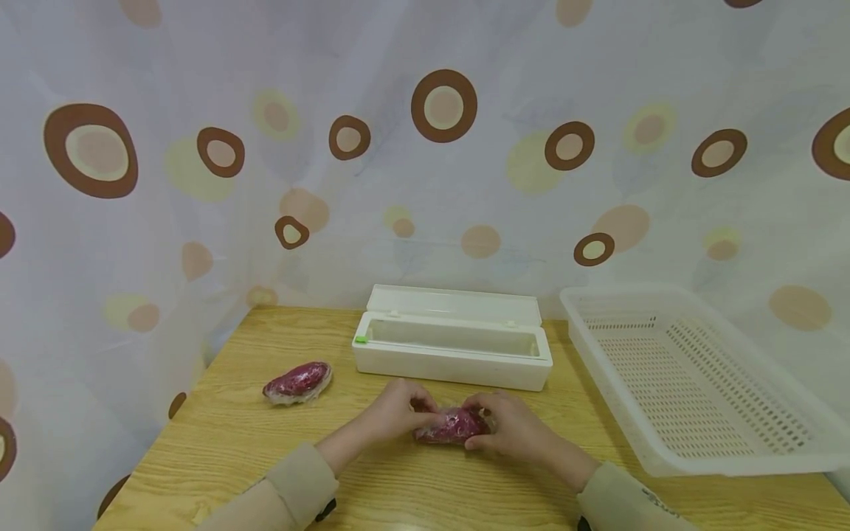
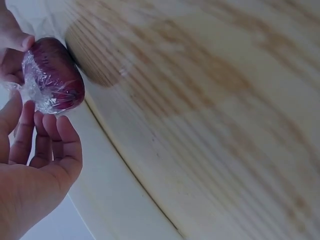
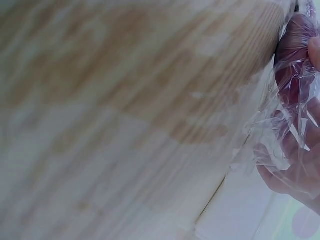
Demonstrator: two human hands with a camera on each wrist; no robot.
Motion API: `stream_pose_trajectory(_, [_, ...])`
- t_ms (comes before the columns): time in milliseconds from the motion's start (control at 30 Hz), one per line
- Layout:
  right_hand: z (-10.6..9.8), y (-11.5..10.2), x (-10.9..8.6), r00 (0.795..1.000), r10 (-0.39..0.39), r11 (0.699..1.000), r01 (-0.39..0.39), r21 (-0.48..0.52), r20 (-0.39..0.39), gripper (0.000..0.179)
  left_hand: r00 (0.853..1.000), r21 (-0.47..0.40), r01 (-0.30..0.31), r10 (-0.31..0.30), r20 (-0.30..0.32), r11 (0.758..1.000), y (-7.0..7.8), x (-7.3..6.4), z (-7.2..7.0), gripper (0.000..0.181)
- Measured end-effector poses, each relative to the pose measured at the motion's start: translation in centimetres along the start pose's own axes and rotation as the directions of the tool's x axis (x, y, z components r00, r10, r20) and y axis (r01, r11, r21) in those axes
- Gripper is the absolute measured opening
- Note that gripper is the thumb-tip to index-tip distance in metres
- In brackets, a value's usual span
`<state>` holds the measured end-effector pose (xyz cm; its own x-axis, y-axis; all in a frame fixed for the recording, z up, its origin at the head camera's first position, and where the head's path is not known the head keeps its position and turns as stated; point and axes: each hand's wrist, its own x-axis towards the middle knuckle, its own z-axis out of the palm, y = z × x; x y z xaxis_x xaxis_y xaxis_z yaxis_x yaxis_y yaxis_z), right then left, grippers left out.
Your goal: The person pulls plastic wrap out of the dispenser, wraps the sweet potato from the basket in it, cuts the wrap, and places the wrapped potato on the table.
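A purple-red sweet potato [image 1: 453,428] wrapped in clear cling film lies low over the table, between both hands. My left hand [image 1: 398,411] pinches the film at the left end, thumb against forefinger; in the left wrist view its other fingers curl loosely below. The right hand [image 1: 516,429] grips the opposite end, its thumb on the near side. Loose, crumpled film [image 3: 287,125] hangs over the right fingers in the right wrist view. Farther left, a second wrapped sweet potato [image 1: 299,382] rests on the wood.
Behind the hands stands a long white box [image 1: 451,367], its lid [image 1: 454,304] raised, with a green tab at the left. A white slotted plastic basket [image 1: 637,417] takes up the right side of the wooden table [image 1: 219,442]. A patterned curtain [image 1: 398,184] hangs behind.
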<state>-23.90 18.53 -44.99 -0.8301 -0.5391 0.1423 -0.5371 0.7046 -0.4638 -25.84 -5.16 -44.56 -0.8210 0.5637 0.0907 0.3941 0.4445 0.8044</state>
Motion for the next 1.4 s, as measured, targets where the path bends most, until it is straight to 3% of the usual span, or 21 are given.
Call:
stream_pose_trajectory(267, [0.0, 0.0, -0.2, 1.0, -0.004, 0.999, 0.004, 0.041, 0.0, 0.051, 0.998, 0.096, 0.005, 0.0, -0.056, 0.995, 0.2, 0.2, 0.4, 0.016])
stream_pose_trajectory(467, [-0.1, -0.6, -0.2, 0.992, -0.061, 0.998, 0.064, 0.022, -0.11, 0.046, 0.997, 0.143, -0.031, 0.041, -0.062, 0.989, 0.2, 0.4, 0.7, 0.019])
stream_pose_trajectory(533, [-0.1, -0.9, -0.1, 0.977, -0.127, 0.991, 0.13, 0.006, -0.171, 0.042, 0.997, 0.151, -0.037, 0.047, -0.061, 0.988, 0.2, 0.5, 0.7, 0.019])
stream_pose_trajectory(633, [-0.2, -1.3, 0.1, 0.936, -0.259, 0.966, 0.255, -0.048, -0.238, 0.034, 0.997, 0.151, -0.046, 0.055, -0.055, 0.987, 0.2, 0.5, 0.7, 0.017])
stream_pose_trajectory(700, [-0.3, -1.4, 0.3, 0.912, -0.323, 0.946, 0.313, -0.079, -0.254, 0.03, 0.997, 0.138, -0.053, 0.061, -0.049, 0.989, 0.1, 0.5, 0.7, 0.017])
stream_pose_trajectory(767, [-0.4, -1.4, 0.3, 0.902, -0.352, 0.936, 0.336, -0.104, -0.25, 0.025, 0.997, 0.124, -0.063, 0.069, -0.045, 0.99, 0.1, 0.4, 0.6, 0.016])
stream_pose_trajectory(1000, [-0.4, -0.7, -0.6, 0.946, -0.282, 0.951, 0.254, -0.174, -0.158, 0.024, 0.996, 0.118, -0.084, 0.084, 0.003, 0.99, -0.2, -0.2, 0.1, 0.016])
stream_pose_trajectory(1067, [-0.4, -0.5, -0.7, 0.951, -0.279, 0.949, 0.252, -0.189, -0.134, 0.026, 0.996, 0.127, -0.093, 0.091, 0.024, 0.987, -0.3, -0.4, -0.3, 0.016])
stream_pose_trajectory(1267, [-0.6, 0.0, -0.8, 0.95, -0.294, 0.943, 0.272, -0.191, -0.102, 0.033, 0.991, 0.178, -0.122, 0.109, 0.082, 0.976, -0.5, -0.9, -1.1, 0.033])
stream_pose_trajectory(1400, [-0.7, 0.4, -0.9, 0.942, -0.322, 0.934, 0.299, -0.194, -0.096, 0.037, 0.991, 0.193, -0.103, 0.083, 0.107, 0.976, -0.6, -1.0, -1.1, 0.044])
